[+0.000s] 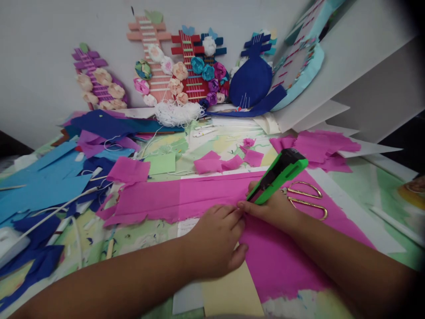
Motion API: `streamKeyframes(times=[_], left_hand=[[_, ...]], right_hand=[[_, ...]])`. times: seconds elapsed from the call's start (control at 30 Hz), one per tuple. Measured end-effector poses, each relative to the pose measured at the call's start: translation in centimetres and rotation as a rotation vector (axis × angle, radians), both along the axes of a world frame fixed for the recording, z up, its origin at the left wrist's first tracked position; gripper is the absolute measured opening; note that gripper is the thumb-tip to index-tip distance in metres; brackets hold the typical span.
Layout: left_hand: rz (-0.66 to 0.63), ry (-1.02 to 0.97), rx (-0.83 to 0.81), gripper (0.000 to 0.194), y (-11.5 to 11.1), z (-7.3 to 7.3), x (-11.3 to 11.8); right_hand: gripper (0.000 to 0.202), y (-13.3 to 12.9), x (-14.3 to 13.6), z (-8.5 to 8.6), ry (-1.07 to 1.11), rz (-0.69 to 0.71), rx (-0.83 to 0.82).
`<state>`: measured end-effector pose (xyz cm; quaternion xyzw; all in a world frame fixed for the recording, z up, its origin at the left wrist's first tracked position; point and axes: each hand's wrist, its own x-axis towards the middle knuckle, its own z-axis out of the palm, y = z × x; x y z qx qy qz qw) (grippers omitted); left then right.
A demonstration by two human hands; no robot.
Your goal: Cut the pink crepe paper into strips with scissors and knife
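Observation:
Pink crepe paper (279, 252) lies across the middle of the table, with a folded strip (149, 199) of it reaching left. My left hand (219, 239) rests at its edge, fingers bent together onto the paper and thumb apart below. My right hand (272, 210) is closed around a green-and-black tool (279, 175) with a long slim body, tilted up to the right; its lower end is hidden by the fingers. The fingertips of both hands meet at the paper. Gold-handled scissors (307, 201) lie on the pink paper just beyond my right hand, their blades hidden.
Paper instruments with flowers, such as a dark blue one (251, 82), lean on the back wall. White yarn (177, 113) sits before them. Blue sheets (40, 186) and a white cabled device (11, 246) are left, pink scraps (320, 146) back right, a cream sheet (229, 292) in front.

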<state>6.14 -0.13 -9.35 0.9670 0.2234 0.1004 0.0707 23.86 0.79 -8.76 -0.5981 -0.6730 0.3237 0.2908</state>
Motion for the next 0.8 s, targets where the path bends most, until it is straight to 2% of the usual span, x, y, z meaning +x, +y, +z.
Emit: streamKeyframes(times=[0.27,0.67,0.8], left_hand=[[0.007,0.003,-0.03,0.041,0.1,0.1,0.0],[0.0,-0.002,0.003,0.042,0.0,0.0,-0.1],[-0.001,-0.006,0.017,0.042,0.1,-0.1,-0.1]], right_hand=[[0.028,-0.2,-0.4,0.1,-0.038,0.016,-0.019],[0.03,0.0,0.3,-0.4,0.125,-0.073,0.066],[0.03,0.2,0.8,-0.6,0.161,-0.002,-0.021]])
